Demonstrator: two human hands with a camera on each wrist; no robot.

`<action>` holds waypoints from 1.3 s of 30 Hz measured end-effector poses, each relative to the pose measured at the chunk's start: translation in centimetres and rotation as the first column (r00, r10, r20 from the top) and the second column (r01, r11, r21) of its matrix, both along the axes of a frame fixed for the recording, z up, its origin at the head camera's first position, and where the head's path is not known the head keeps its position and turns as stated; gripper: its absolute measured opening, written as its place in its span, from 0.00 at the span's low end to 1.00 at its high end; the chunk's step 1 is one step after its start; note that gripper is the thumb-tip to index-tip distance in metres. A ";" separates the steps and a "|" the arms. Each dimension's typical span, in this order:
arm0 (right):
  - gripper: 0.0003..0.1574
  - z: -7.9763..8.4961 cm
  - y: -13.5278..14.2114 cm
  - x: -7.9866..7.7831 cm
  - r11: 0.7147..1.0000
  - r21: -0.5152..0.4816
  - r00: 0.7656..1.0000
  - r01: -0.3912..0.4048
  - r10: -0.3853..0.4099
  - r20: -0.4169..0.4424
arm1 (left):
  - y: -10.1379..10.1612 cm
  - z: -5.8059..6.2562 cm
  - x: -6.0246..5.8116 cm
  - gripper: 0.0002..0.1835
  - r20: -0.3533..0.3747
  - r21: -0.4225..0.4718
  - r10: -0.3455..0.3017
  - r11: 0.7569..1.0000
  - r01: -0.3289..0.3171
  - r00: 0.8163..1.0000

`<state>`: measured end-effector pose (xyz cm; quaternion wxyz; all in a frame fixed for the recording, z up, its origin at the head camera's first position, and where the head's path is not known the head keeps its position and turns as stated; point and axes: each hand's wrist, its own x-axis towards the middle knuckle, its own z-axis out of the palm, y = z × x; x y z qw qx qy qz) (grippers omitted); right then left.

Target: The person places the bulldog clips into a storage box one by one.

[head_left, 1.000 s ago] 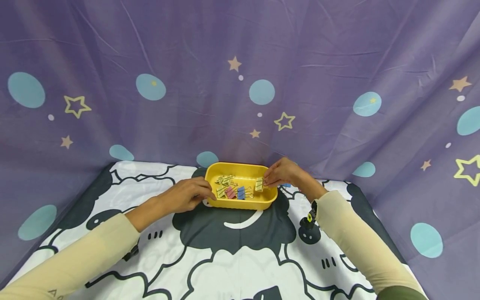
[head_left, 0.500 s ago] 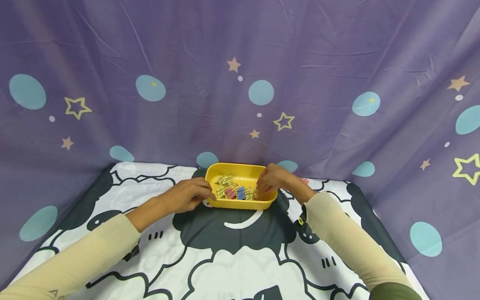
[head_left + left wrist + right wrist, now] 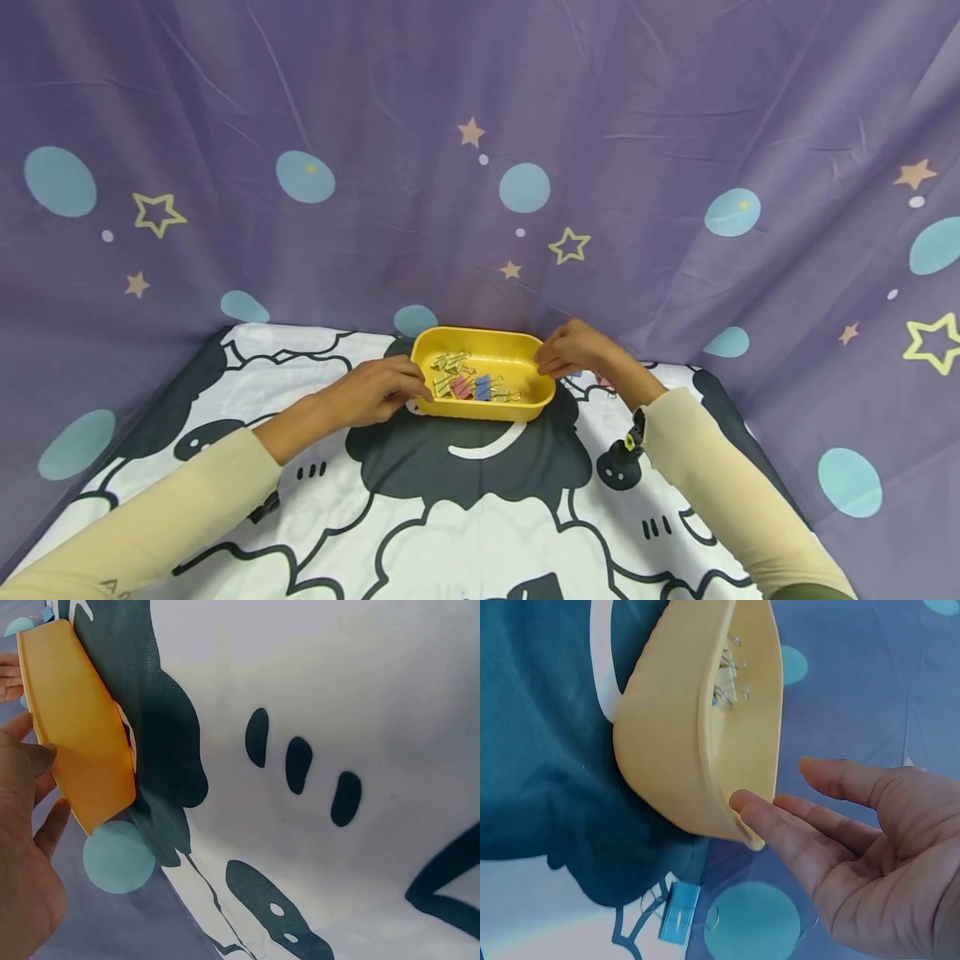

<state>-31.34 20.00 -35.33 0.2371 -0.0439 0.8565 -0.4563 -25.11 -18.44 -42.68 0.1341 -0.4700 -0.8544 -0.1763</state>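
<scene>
I'm seeing the yellow tray (image 3: 487, 412) sitting near the far edge of the sheep-print cloth (image 3: 480, 542), opening upward, its long axis running left to right. Inside, yellow binder clips (image 3: 453, 363), a pink clip (image 3: 462, 387) and a blue clip (image 3: 482, 387) are lying, the blue one's wire handles pointing right. The left hand (image 3: 372, 392) is pinching the tray's left end, fingers partly hidden. The right hand (image 3: 576, 346) is hovering at the right end, fingers extended, thumb spread; I can't tell whether the fingertips are touching the rim. Outside, another blue clip (image 3: 679, 911) and a half-hidden pink one (image 3: 604, 382) are lying beyond. The right wrist view is cutting off the tray's left end.
</scene>
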 end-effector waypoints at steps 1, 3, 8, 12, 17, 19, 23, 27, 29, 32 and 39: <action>0.25 0.0 0.3 0.0 1.000 -0.016 1.000 0.007 -0.007 0.006 | 0.0 0.0 0.0 0.21 -0.001 -0.001 0.000 1.000 0.000 1.000; 0.26 0.1 0.9 -0.1 0.999 -0.046 1.000 0.019 -0.018 0.013 | 0.0 0.0 0.0 0.21 -0.001 0.002 0.000 1.000 0.000 1.000; 0.28 0.4 2.4 -0.2 0.993 -0.105 0.999 0.045 -0.043 0.021 | 0.1 0.0 -0.1 0.21 -0.006 0.005 0.000 1.000 0.000 1.000; 0.28 0.4 3.6 -0.1 0.990 -0.126 0.998 0.062 -0.060 0.023 | 0.1 0.0 -0.1 0.21 -0.005 0.005 0.000 1.000 0.000 1.000; 0.28 0.2 5.1 0.0 0.989 -0.122 0.996 0.084 -0.084 0.007 | 0.1 0.0 -0.1 0.21 -0.005 0.006 0.001 1.000 -0.001 1.000; 0.28 0.1 5.7 0.1 0.989 -0.116 0.996 0.089 -0.089 0.004 | 0.1 0.0 0.0 0.21 -0.003 0.003 0.003 1.000 -0.003 1.000; 0.30 -0.4 6.8 0.3 0.992 -0.091 0.996 0.085 -0.085 0.009 | 0.1 0.1 0.1 0.21 0.008 -0.006 0.009 1.000 -0.009 1.000; 0.32 -0.8 7.9 0.5 0.990 -0.104 0.996 0.091 -0.088 0.033 | 0.1 0.1 0.1 0.21 0.016 -0.009 0.011 1.000 -0.011 1.000; 0.33 -1.0 8.5 0.6 0.989 -0.118 0.995 0.093 -0.089 0.039 | 0.0 0.1 0.1 0.21 0.013 -0.008 0.010 1.000 -0.010 1.000; 0.33 -1.3 9.4 0.8 0.986 -0.137 0.994 0.100 -0.093 0.055 | 0.0 0.1 0.0 0.21 0.007 -0.007 0.006 1.000 -0.005 1.000; 0.32 -2.4 11.6 1.1 0.977 -0.182 0.993 0.109 -0.098 0.071 | 0.0 0.1 -0.1 0.21 -0.005 -0.009 -0.003 1.000 0.003 1.000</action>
